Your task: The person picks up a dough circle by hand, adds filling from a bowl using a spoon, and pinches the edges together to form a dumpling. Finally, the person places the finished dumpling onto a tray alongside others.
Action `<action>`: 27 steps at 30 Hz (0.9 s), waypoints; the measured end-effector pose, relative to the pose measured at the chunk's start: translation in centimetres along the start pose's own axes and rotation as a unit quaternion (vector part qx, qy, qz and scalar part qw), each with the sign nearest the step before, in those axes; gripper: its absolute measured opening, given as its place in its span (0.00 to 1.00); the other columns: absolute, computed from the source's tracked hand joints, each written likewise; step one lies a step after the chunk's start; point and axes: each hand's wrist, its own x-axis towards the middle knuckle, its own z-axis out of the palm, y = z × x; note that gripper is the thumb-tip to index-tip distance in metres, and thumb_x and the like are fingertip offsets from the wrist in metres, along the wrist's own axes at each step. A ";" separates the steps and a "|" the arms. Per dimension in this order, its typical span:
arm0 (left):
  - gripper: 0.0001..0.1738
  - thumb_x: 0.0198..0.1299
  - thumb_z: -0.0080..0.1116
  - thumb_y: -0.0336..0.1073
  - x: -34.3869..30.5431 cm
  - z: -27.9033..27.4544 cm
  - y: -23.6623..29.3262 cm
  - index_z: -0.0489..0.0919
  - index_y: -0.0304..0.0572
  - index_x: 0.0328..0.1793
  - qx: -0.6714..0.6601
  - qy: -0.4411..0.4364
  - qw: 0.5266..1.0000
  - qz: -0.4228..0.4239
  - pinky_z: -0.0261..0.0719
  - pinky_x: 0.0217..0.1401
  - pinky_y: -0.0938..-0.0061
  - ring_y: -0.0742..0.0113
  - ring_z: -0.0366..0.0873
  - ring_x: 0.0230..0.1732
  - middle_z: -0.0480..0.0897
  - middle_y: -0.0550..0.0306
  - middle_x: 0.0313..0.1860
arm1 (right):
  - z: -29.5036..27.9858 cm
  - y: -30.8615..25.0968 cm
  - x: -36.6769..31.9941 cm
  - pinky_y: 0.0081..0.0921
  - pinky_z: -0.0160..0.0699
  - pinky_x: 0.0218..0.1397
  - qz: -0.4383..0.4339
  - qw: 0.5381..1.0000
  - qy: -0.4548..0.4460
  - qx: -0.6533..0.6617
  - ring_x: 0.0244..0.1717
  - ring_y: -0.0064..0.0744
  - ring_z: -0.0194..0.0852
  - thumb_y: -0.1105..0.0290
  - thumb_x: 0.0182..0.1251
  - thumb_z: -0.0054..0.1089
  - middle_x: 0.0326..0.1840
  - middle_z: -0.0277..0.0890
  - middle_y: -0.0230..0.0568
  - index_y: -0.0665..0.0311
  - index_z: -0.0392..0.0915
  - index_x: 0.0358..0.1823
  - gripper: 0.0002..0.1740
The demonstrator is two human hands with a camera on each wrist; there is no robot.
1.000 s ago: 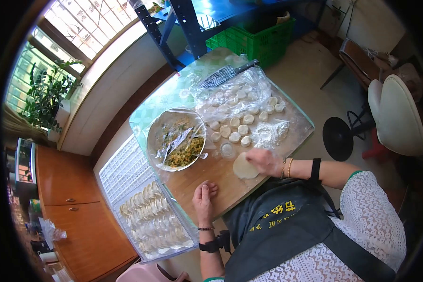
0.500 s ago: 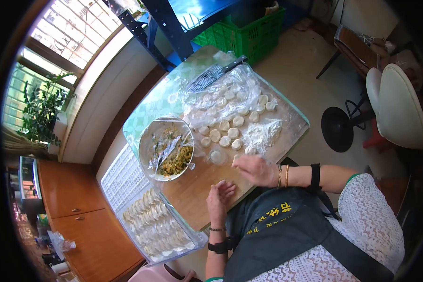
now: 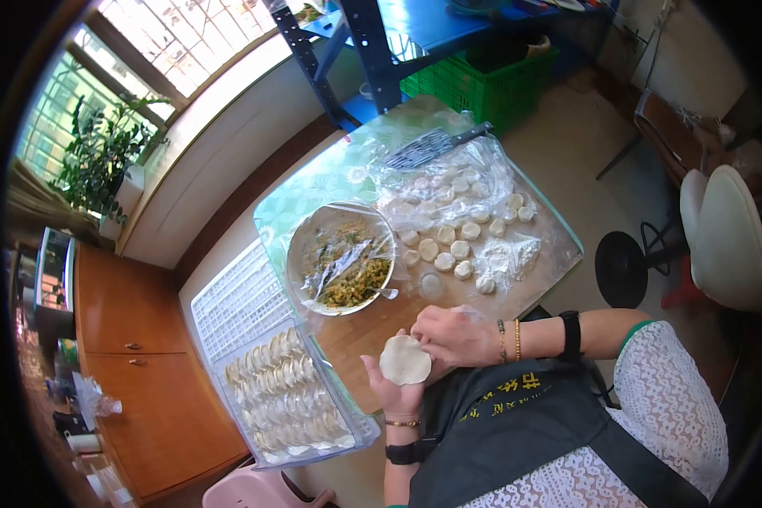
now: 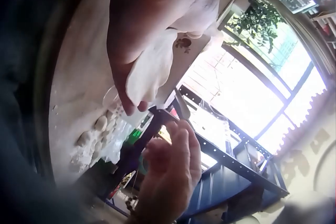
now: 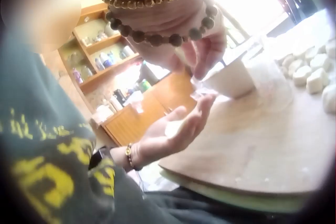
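- Near the hands: board, bowl; farther, dough pieces, flour; then film over more pieces, knife.
- Wrapper: pale, thin, round, on the opened-out left hand.
- Right hand beside it, fingers bent; cannot tell whether it pinches.
- A second ago, the wrapper lay on the board.

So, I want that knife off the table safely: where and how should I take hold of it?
I'd grip the knife by its dark handle, coming from the handle's free end at the right of the head view. It appears to lie flat, with the wide patterned blade extending left and the slimmer handle pointing right, so that approach should keep fingers off the blade.
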 end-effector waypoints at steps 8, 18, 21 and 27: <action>0.37 0.68 0.44 0.59 -1.5 2.2 1.8 0.62 0.36 0.71 0.162 0.038 0.985 0.036 0.57 0.72 0.40 0.40 0.60 0.72 0.64 0.35 0.70 | -3.0 0.5 4.7 0.40 0.78 0.40 0.015 0.997 -0.003 -0.070 0.39 0.49 0.79 0.66 0.58 0.61 0.37 0.77 0.47 0.63 0.70 0.48 0.18; 0.32 0.71 0.42 0.52 -2.0 1.6 2.8 0.62 0.35 0.70 0.098 0.043 0.993 0.046 0.62 0.70 0.42 0.39 0.62 0.70 0.65 0.35 0.70 | 1.8 3.6 8.9 0.37 0.76 0.38 -0.004 1.000 0.020 -0.009 0.35 0.48 0.79 0.69 0.61 0.60 0.31 0.77 0.47 0.65 0.74 0.39 0.08; 0.30 0.72 0.41 0.51 -2.0 1.8 2.7 0.63 0.34 0.69 0.123 0.084 0.988 0.051 0.63 0.70 0.44 0.38 0.64 0.69 0.66 0.33 0.68 | 2.4 4.3 10.0 0.39 0.75 0.38 0.018 0.999 0.023 0.044 0.34 0.51 0.78 0.69 0.61 0.58 0.30 0.76 0.49 0.65 0.74 0.32 0.07; 0.26 0.73 0.40 0.46 -1.7 1.5 1.4 0.65 0.32 0.66 0.144 0.102 0.984 0.021 0.68 0.68 0.49 0.38 0.69 0.65 0.70 0.31 0.64 | -1.1 3.1 9.1 0.38 0.75 0.35 -0.013 0.998 0.041 0.039 0.33 0.50 0.77 0.70 0.62 0.59 0.30 0.76 0.49 0.65 0.75 0.35 0.06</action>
